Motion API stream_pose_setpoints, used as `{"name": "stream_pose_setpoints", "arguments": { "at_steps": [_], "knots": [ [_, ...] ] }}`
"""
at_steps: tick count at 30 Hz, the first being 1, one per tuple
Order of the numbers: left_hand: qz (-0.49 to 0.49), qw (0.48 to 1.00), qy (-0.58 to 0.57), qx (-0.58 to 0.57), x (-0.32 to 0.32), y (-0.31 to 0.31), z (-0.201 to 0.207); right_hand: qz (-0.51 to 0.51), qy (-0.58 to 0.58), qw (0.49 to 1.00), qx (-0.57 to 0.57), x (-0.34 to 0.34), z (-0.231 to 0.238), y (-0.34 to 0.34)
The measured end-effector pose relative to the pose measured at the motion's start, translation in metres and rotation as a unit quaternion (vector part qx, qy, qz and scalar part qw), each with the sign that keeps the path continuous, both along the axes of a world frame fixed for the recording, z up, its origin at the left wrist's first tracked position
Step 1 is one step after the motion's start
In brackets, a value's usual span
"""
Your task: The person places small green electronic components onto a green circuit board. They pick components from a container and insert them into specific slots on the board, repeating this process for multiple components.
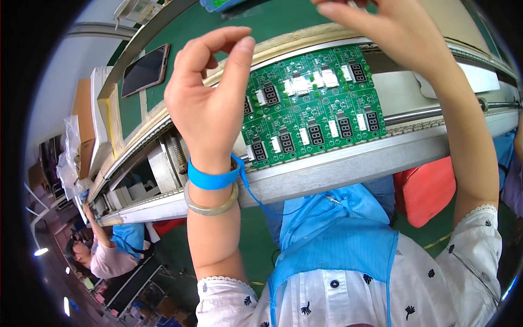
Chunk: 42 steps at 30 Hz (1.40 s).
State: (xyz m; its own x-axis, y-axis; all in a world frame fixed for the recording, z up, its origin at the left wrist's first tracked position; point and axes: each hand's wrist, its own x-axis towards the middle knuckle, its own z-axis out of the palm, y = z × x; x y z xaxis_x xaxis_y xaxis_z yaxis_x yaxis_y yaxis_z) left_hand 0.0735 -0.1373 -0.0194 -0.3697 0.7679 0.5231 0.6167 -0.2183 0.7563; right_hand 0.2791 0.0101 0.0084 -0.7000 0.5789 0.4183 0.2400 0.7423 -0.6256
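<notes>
A green circuit board panel [321, 103] lies between the rails of a conveyor in front of me. It carries several dark digit displays, white connectors and small green parts. My left hand [207, 98] is over the panel's left end, thumb and forefinger tips close together and the other fingers curled. Whatever it may hold is too small or hidden to tell. A blue wrist strap [213, 175] with a cord and a pale bangle [211, 201] circle that wrist. Beyond the panel's far right side, my right hand [376, 19] is bent closed, its fingertips partly cut off by the upper edge.
The conveyor's metal near rail [327, 154] runs between me and the panel. A phone [145, 71] lies on the green bench at the far left, and a blue bin [220, 4] stands at the back. Another person [117, 253] works farther down the line. A red seat [427, 191] is below.
</notes>
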Motion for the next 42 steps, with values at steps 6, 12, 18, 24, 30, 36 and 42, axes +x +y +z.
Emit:
{"name": "stream_pose_setpoints", "arguments": {
  "at_steps": [6, 12, 18, 24, 30, 36, 42],
  "knots": [
    [0.033, 0.998, 0.04, 0.047, -0.008, 0.012, 0.003, 0.02, -0.09, 0.985, 0.145, -0.083, 0.026, 0.059],
    [0.051, 0.995, 0.07, 0.052, -0.018, 0.009, -0.002, -0.066, -0.285, 0.94, 0.174, -0.155, 0.009, 0.067],
    [0.037, 0.993, 0.095, 0.061, -0.02, 0.008, -0.002, -0.062, -0.271, 0.942, 0.187, -0.162, -0.001, 0.073],
    [0.05, 0.987, 0.132, 0.071, -0.019, 0.012, 0.0, -0.068, -0.173, 0.969, 0.161, -0.155, -0.003, 0.075],
    [0.033, 0.995, 0.086, 0.043, -0.024, 0.011, -0.007, -0.025, -0.025, 0.999, 0.024, -0.132, -0.001, 0.08],
    [0.018, 0.994, 0.088, 0.059, -0.018, 0.014, -0.005, -0.002, 0.106, 0.961, -0.256, -0.071, 0.01, 0.056],
    [0.009, 0.993, 0.1, 0.059, -0.016, 0.013, -0.008, -0.008, 0.163, 0.89, -0.426, -0.011, -0.011, 0.017]
  ]
}}
